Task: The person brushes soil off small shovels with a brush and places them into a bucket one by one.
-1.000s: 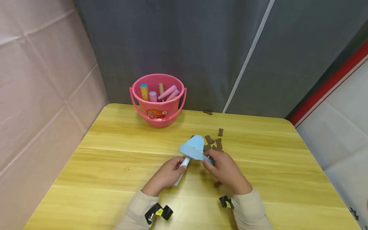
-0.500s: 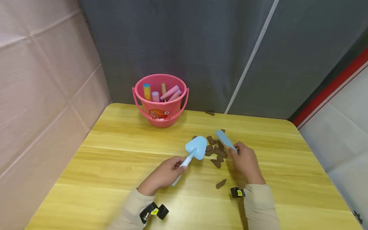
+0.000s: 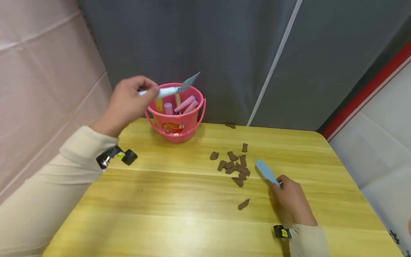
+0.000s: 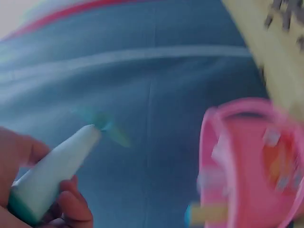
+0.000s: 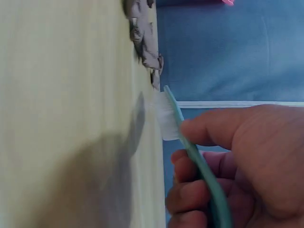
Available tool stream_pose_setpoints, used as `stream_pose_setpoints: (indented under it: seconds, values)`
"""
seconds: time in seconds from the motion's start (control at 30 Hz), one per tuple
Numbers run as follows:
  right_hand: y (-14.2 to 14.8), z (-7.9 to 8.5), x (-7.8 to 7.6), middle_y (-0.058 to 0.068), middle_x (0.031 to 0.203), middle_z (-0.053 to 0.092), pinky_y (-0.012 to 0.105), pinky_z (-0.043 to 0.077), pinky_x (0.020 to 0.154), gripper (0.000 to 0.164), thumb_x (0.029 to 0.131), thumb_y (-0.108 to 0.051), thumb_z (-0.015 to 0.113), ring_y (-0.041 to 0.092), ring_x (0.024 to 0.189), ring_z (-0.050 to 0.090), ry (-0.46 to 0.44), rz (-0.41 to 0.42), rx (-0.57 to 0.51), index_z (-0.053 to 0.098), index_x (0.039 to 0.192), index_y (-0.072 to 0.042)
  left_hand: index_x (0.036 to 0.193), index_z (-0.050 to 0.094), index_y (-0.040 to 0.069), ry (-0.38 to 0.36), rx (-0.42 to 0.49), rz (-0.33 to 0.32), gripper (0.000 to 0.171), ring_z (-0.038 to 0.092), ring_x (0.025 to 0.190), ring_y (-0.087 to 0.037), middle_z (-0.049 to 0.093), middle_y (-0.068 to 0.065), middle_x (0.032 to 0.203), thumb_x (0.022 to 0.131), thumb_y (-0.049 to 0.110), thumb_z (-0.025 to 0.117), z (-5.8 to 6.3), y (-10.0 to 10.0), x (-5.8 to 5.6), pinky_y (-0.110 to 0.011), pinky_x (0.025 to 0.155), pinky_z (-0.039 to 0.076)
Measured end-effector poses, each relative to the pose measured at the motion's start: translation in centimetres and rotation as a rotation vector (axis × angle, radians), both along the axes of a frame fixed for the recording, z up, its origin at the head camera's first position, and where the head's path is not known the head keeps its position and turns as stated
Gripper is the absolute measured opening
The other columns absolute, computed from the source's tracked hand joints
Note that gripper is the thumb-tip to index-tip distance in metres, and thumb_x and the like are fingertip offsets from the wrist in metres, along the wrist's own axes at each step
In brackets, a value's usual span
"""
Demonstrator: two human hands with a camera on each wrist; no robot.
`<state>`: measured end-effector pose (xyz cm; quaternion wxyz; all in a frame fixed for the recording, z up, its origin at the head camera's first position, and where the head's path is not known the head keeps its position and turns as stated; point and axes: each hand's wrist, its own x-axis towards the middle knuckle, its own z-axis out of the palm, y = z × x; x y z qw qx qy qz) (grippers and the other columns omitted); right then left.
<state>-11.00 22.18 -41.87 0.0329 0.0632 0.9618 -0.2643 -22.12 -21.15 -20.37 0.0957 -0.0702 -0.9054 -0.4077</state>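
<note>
In the head view my left hand (image 3: 128,101) is raised at the left rim of the pink bucket (image 3: 191,119). It grips a small trowel (image 3: 168,91) by its white handle, and the light-blue blade points right over the bucket's far rim. The left wrist view has the trowel's handle (image 4: 61,164) between thumb and fingers. My right hand (image 3: 293,200) holds a light-blue brush (image 3: 266,171) above the table at the right. White bristles (image 5: 166,116) face the tabletop in the right wrist view. Several brown flat scraps (image 3: 242,169) lie scattered left of the brush.
Yellow, lilac and pink handles (image 3: 184,103) stick up inside the bucket, which stands near the back edge of the wooden table (image 3: 179,214). A grey curtain (image 3: 224,53) hangs behind it. One brown scrap (image 3: 230,126) lies apart at the back edge.
My left hand has lifted the trowel from beside the scraps up and left to above the bucket. My right hand has drawn the brush back to the right and toward me.
</note>
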Motion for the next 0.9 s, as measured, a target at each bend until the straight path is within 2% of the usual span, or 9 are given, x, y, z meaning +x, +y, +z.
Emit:
stream_pose_setpoints:
  seconds: [0.1, 0.17, 0.27, 0.37, 0.47, 0.6, 0.73, 0.9]
  values:
    - [-0.3, -0.5, 0.4, 0.008, 0.08, 0.061, 0.034, 0.038, 0.056, 0.028, 0.099, -0.017, 0.055, 0.021, 0.063, 0.047, -0.027, -0.007, -0.014, 0.058, 0.112, 0.008, 0.12, 0.062, 0.011, 0.019, 0.008, 0.113, 0.039, 0.048, 0.094, -0.02, 0.057, -0.006, 0.117, 0.1, 0.042, 0.05, 1.7, -1.5, -2.8, -0.033, 0.074, 0.045]
    - [-0.6, -0.9, 0.5, 0.008, 0.08, 0.06, 0.033, 0.038, 0.055, 0.023, 0.098, -0.016, 0.057, 0.021, 0.064, 0.048, -0.016, -0.007, -0.014, 0.059, 0.106, 0.006, 0.122, 0.06, 0.01, 0.032, -0.02, 0.168, 0.04, 0.047, 0.094, -0.018, 0.055, -0.006, 0.117, 0.101, 0.042, 0.049, 2.0, -2.3, -4.7, -0.031, 0.074, 0.045]
    - [-1.0, -1.2, 0.7, 0.007, 0.078, 0.059, 0.033, 0.038, 0.055, 0.019, 0.096, -0.015, 0.058, 0.021, 0.063, 0.048, -0.004, -0.002, 0.003, 0.06, 0.097, 0.004, 0.126, 0.057, 0.008, 0.056, -0.068, 0.23, 0.041, 0.049, 0.095, -0.019, 0.056, -0.009, 0.118, 0.101, 0.039, 0.05, 1.4, -3.3, -7.1, -0.029, 0.076, 0.048]
    - [-1.3, -1.3, 1.0, 0.006, 0.073, 0.057, 0.033, 0.037, 0.053, 0.017, 0.095, -0.016, 0.058, 0.021, 0.061, 0.047, -0.019, -0.006, 0.019, 0.061, 0.091, 0.001, 0.132, 0.055, 0.007, 0.096, -0.078, 0.275, 0.043, 0.051, 0.102, -0.021, 0.057, -0.012, 0.125, 0.1, 0.035, 0.053, 0.1, -3.8, -8.5, -0.03, 0.087, 0.051]
    - [-1.5, -1.3, 1.1, 0.004, 0.069, 0.055, 0.032, 0.036, 0.051, 0.017, 0.094, -0.017, 0.058, 0.02, 0.058, 0.046, -0.031, -0.009, 0.033, 0.061, 0.087, -0.002, 0.136, 0.054, 0.006, 0.162, -0.073, 0.289, 0.044, 0.054, 0.101, -0.022, 0.057, -0.014, 0.126, 0.1, 0.031, 0.057, -1.6, -3.9, -9.2, -0.033, 0.089, 0.052]
    - [-1.5, -1.2, 1.3, 0.004, 0.068, 0.055, 0.032, 0.036, 0.051, 0.018, 0.093, -0.018, 0.059, 0.02, 0.058, 0.047, -0.031, -0.007, 0.045, 0.062, 0.084, -0.002, 0.135, 0.055, 0.003, 0.237, -0.079, 0.28, 0.043, 0.056, 0.096, -0.022, 0.057, -0.015, 0.12, 0.099, 0.027, 0.059, -3.6, -3.8, -9.4, -0.033, 0.086, 0.054]
    - [-1.5, -1.2, 1.5, 0.003, 0.068, 0.056, 0.033, 0.036, 0.052, 0.019, 0.093, -0.019, 0.059, 0.02, 0.058, 0.047, -0.036, -0.006, 0.049, 0.063, 0.085, -0.002, 0.135, 0.057, 0.003, 0.226, -0.092, 0.244, 0.043, 0.055, 0.103, -0.025, 0.057, -0.017, 0.121, 0.098, 0.023, 0.062, -4.7, -3.7, -9.1, -0.039, 0.092, 0.053]
    - [-1.3, -1.2, 1.8, 0.004, 0.069, 0.057, 0.033, 0.037, 0.052, 0.018, 0.092, -0.018, 0.059, 0.02, 0.059, 0.047, -0.016, -0.018, 0.051, 0.063, 0.084, -0.003, 0.138, 0.057, 0.003, 0.19, -0.139, 0.152, 0.042, 0.057, 0.106, -0.03, 0.058, -0.019, 0.127, 0.098, 0.017, 0.062, -5.3, -3.3, -8.9, -0.044, 0.093, 0.052]
